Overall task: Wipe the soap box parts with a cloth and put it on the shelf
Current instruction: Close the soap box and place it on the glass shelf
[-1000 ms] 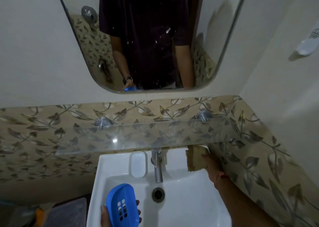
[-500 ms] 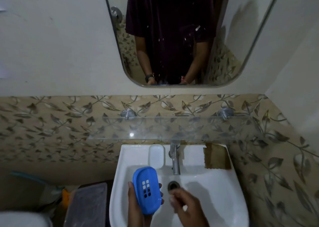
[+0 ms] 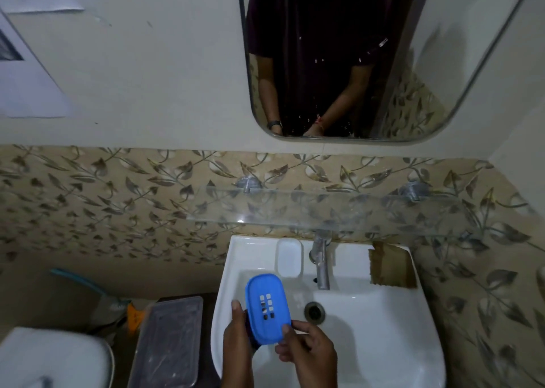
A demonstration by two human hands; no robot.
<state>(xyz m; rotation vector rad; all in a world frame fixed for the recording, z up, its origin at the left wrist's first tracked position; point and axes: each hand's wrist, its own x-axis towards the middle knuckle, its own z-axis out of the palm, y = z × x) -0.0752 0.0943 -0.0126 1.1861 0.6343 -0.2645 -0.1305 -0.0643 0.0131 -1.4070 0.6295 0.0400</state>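
— Head view first: where is the soap box now?

— The blue soap box point(image 3: 267, 308) is over the white sink point(image 3: 383, 328), slotted face up, near the drain point(image 3: 315, 312). The left hand point(image 3: 239, 340) grips its left edge from behind, fingers closed on it.

— And what changed?

— A second ago the right hand was up at the back right corner of the sink, at the brown cloth point(image 3: 390, 268). Half a second ago it was coming down empty. Now the right hand point(image 3: 306, 352) has reached the box, thumb and fingers pinching its lower right rim — so both hands are on it.

— So the cloth was left behind?

— Yes, it lies flat on the sink's back ledge, just right of the tap point(image 3: 321, 263), untouched by either hand.

— What does that mean for the task?

— My reading: wiping is not under way at this instant. A two-handed hold with a pinch at the rim looks like preparing to pull the tray from its base, though I cannot see a seam. The glass shelf point(image 3: 324, 210) above the sink carries nothing, so placing is yet to come.
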